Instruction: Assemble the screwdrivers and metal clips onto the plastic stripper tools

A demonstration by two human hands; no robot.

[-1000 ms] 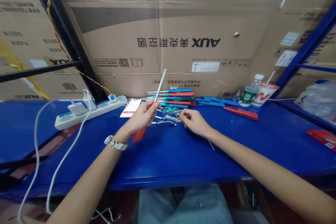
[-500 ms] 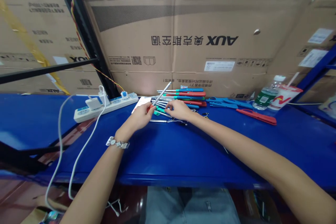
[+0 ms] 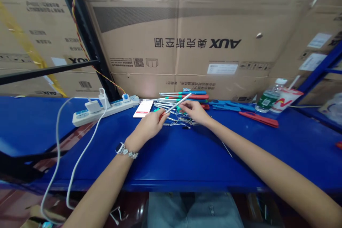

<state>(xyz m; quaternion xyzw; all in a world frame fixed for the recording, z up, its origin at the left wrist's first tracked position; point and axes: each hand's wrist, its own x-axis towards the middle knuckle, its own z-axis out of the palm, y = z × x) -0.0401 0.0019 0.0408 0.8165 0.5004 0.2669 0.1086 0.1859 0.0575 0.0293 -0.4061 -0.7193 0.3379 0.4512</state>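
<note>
My left hand (image 3: pixel 150 124), with a watch and bracelet at its wrist, is closed around the orange end of a slim silver rod (image 3: pixel 178 103). The rod slants up to the right, towards my right hand (image 3: pixel 197 112). That hand's fingers are bent together over the heap; whatever they pinch, if anything, is hidden. Beneath and behind both hands lies a pile of silver rods with blue, red and green handles (image 3: pixel 196 96). Small metal pieces with thin white cords (image 3: pixel 184 124) lie at its near side. A white phone-like slab (image 3: pixel 143 108) lies left of the pile.
A white power strip (image 3: pixel 112 109) with plugs and cables is on the blue table (image 3: pixel 173 160). To the right are blue tools (image 3: pixel 227 105), a red tool (image 3: pixel 259 119), a bottle (image 3: pixel 267 99) and a cup with a straw (image 3: pixel 287 99). Cardboard boxes (image 3: pixel 187 17) stand behind.
Both hands have shifted right, and the rod in my left hand now lies at a lower slant. More of the white slab shows. My right hand has moved off the small pieces below it.
</note>
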